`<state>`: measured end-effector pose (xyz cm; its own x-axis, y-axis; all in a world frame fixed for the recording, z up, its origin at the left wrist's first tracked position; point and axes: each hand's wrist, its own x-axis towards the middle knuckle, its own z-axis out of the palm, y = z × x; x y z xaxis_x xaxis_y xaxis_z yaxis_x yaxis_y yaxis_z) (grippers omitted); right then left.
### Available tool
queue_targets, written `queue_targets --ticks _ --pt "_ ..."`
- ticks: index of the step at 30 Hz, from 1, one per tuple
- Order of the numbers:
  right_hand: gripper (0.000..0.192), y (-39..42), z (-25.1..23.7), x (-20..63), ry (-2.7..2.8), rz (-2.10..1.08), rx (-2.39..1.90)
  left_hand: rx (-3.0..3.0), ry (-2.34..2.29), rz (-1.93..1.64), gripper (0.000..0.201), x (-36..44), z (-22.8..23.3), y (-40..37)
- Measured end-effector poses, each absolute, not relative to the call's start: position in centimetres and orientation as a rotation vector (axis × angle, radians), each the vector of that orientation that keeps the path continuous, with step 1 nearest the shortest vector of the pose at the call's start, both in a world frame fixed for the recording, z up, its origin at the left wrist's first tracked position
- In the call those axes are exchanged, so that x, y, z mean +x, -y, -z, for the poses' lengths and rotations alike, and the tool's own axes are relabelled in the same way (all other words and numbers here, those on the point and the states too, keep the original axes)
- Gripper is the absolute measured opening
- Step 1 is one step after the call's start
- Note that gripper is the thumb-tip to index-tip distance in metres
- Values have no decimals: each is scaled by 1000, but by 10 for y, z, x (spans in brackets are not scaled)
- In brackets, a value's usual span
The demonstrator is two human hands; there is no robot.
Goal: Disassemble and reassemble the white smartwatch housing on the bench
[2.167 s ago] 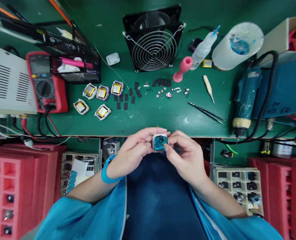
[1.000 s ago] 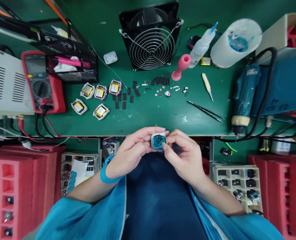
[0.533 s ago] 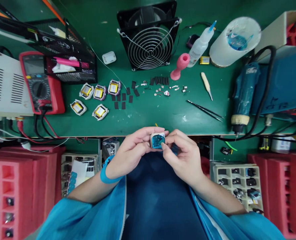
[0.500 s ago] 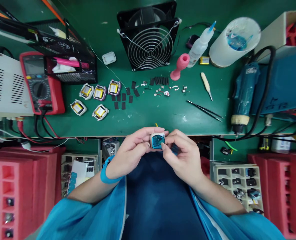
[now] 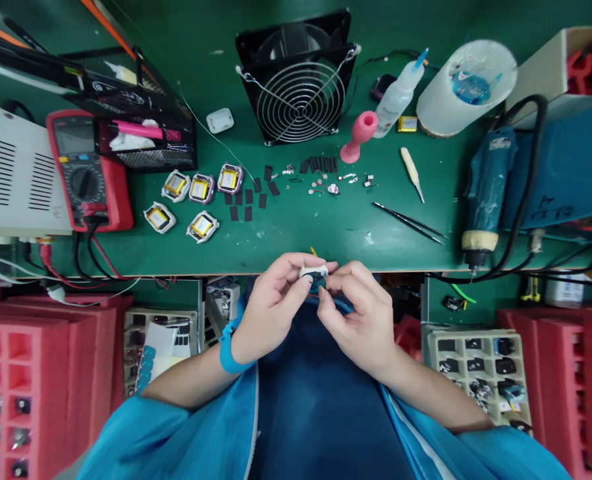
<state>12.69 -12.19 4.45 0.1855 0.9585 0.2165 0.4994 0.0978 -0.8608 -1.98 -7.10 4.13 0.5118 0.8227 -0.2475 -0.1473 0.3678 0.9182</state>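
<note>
Just in front of the bench edge, my left hand (image 5: 269, 310) grips a small smartwatch body (image 5: 314, 271) between thumb and fingers. It has a white casing and a dark blue face, tilted so that the face shows only narrowly. My right hand (image 5: 363, 317) is closed, its thumb and forefinger pinching the right edge of the watch body; whether they also hold a film there, I cannot tell. Several open watch casings with yellow batteries (image 5: 202, 227) lie on the bench to the left. Nearer the middle are small black pads (image 5: 249, 197) and tiny loose parts (image 5: 333, 189).
Black tweezers (image 5: 409, 222) and a pale-handled tool (image 5: 413, 175) lie to the right. A fan (image 5: 301, 100) stands at the back, beside a pink stand (image 5: 359, 137) and a dropper bottle (image 5: 399, 100). An electric screwdriver (image 5: 491, 180) and a red multimeter (image 5: 89, 173) flank the bench.
The smartwatch body has tipped, so its blue face now shows less. My left thumb has shifted right over it, and my right fingers have moved slightly left along its edge.
</note>
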Motion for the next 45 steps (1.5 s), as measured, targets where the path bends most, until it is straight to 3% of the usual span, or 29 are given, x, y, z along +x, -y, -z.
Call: queue_targets --ticks 8,11,16,21,24,45 --pt "12 122 -45 125 1505 -544 -1556 978 -854 -746 14 -18 -40 74" --pt "11 125 -51 129 1467 -737 -1517 975 -877 -790 14 -18 -40 74" --pt "34 134 -59 142 1312 -1080 -1473 877 -900 -868 16 -19 -42 70" --pt "22 131 -53 149 1329 -872 -1519 666 -893 -754 19 -19 -48 65" --pt "25 125 -47 149 1370 -789 -1478 618 -877 -703 17 -17 -49 66" --pt "32 126 -40 137 1437 -838 -1361 710 -885 -689 16 -16 -44 77"
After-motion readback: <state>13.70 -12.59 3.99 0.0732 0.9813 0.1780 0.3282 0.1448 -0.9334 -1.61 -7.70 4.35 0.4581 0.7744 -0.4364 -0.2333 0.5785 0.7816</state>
